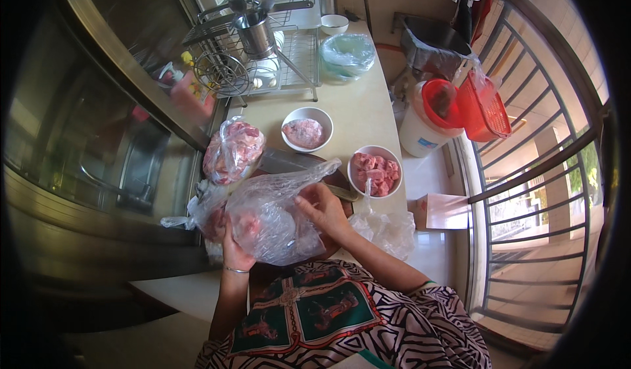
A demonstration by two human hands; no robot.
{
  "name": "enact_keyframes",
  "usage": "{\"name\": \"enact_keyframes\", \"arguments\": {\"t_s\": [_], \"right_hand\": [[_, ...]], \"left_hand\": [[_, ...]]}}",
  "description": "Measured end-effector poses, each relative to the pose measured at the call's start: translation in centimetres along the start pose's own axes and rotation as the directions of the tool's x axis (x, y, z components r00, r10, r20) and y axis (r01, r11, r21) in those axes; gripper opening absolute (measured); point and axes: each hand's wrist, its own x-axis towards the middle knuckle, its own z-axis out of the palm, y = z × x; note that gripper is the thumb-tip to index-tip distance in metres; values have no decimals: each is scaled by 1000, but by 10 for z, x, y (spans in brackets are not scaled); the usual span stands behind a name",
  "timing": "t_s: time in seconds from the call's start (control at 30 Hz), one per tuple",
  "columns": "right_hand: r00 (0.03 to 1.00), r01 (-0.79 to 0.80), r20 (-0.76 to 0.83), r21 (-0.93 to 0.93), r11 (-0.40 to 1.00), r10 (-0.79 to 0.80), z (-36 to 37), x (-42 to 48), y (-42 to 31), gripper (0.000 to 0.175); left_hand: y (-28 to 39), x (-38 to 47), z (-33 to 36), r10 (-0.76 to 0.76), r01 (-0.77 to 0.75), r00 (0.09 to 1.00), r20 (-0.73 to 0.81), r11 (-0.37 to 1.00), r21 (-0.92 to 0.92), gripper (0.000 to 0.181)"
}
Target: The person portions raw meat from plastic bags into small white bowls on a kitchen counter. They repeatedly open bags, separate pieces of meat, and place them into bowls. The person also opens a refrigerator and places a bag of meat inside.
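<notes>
A clear plastic bag [278,221] with pink meat inside is between my two hands. My left hand [237,248] grips its lower left side from beneath. With bent fingers and thumb, my right hand [323,208] grasps the upper right side, where the film stretches to a loose end. Behind the bag lie a cleaver [291,163] with a broad blade and a round cutting board, both partly covered. To the left is another knotted bag of meat [233,152]. One white bowl [377,152] holds cut meat chunks, another white bowl [309,111] a pale, frosty-looking piece of meat.
A crumpled plastic bag [387,231] lies by my right forearm. At the back stand a wire dish rack [296,65] with a steel utensil holder [255,36] and a film-covered green bowl [347,55]. A red basket [485,107] and white bucket [424,129] are beyond the counter's right edge.
</notes>
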Motion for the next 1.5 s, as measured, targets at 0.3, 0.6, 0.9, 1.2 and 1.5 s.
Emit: {"name": "enact_keyframes", "arguments": {"t_s": [0.3,0.6,0.9,1.2,1.5], "right_hand": [[948,-309,227,483,819,224,14,-2,36,25],[870,447,-53,-334,830,-490,-19,-10,-24,12],[942,-8,330,205,979,-61,-22,-26,-77,18],[871,49,490,-39,998,-23,-5,-21,-24,33],[724,688,407,-359,631,-558,39,-14,32,51]], "left_hand": [[7,-1,-9,-47,49,997,-63,999,24,55],[6,10,-20,115,-43,970,-213,948,316,42],[-6,21,-39,180,88,932,-315,730,678,50],[-9,8,-8,16,73,990,-142,799,596,62],[-33,5,-12,29,94,987,-160,700,708,56]]}}
